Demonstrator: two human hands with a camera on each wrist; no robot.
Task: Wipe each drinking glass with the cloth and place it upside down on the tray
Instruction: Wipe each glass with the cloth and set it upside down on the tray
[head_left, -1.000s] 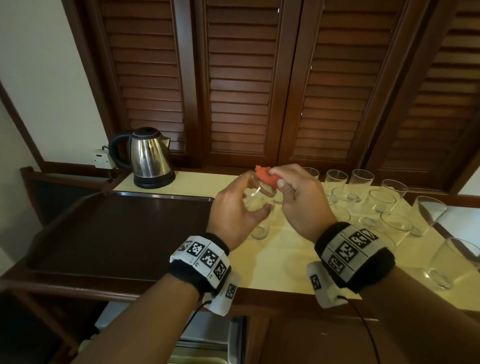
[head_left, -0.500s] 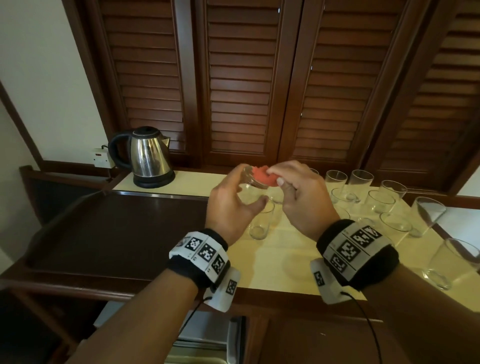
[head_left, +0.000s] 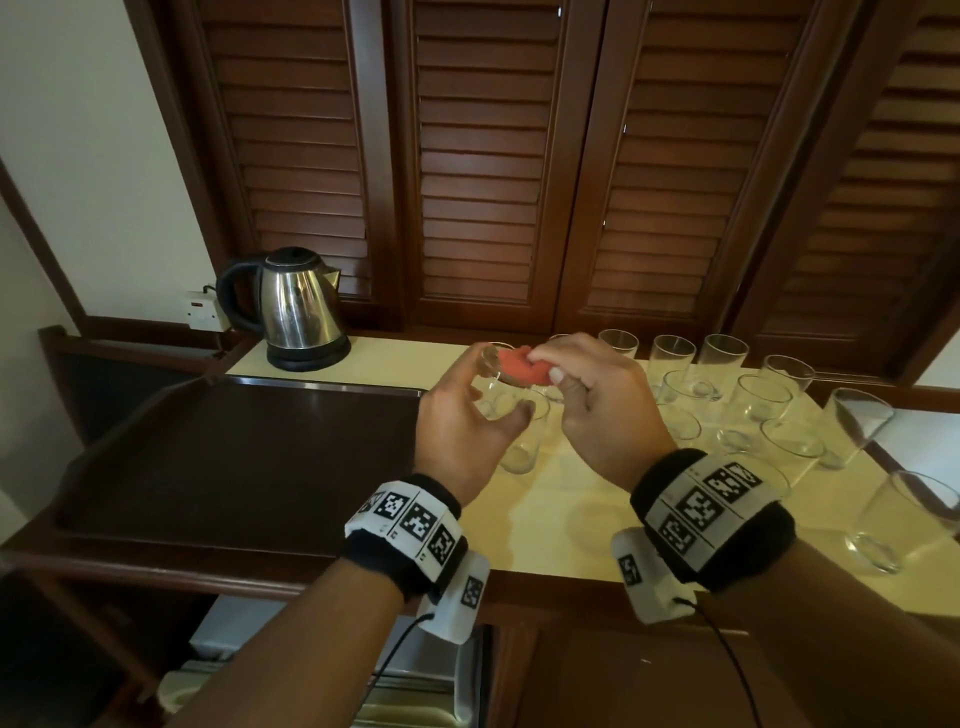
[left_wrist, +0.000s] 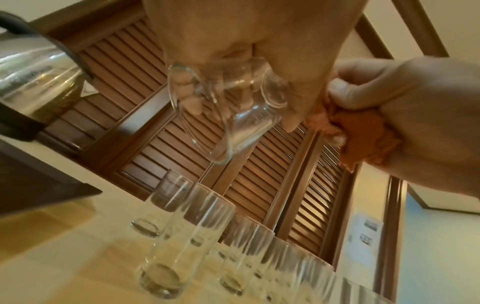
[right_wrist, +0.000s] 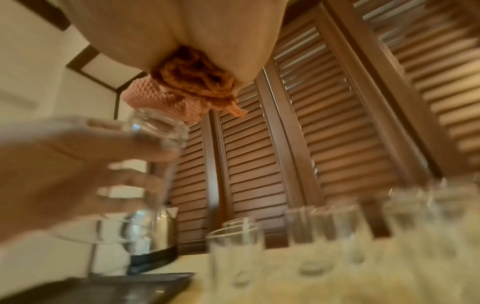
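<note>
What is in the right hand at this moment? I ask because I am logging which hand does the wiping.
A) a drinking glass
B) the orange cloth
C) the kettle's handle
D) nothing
B: the right hand pinches the bunched orange cloth at the glass, which the left hand holds.

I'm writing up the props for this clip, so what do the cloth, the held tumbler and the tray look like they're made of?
Cloth: an orange-red knitted or waffle-weave textile; the open textured weave shows in the right wrist view.
Tumbler: clear, smooth glass; the fingers behind it show straight through.
Tray: dark brown with a dull sheen, probably lacquered wood or plastic, with a bright strip, maybe metal, along its far edge.
</note>
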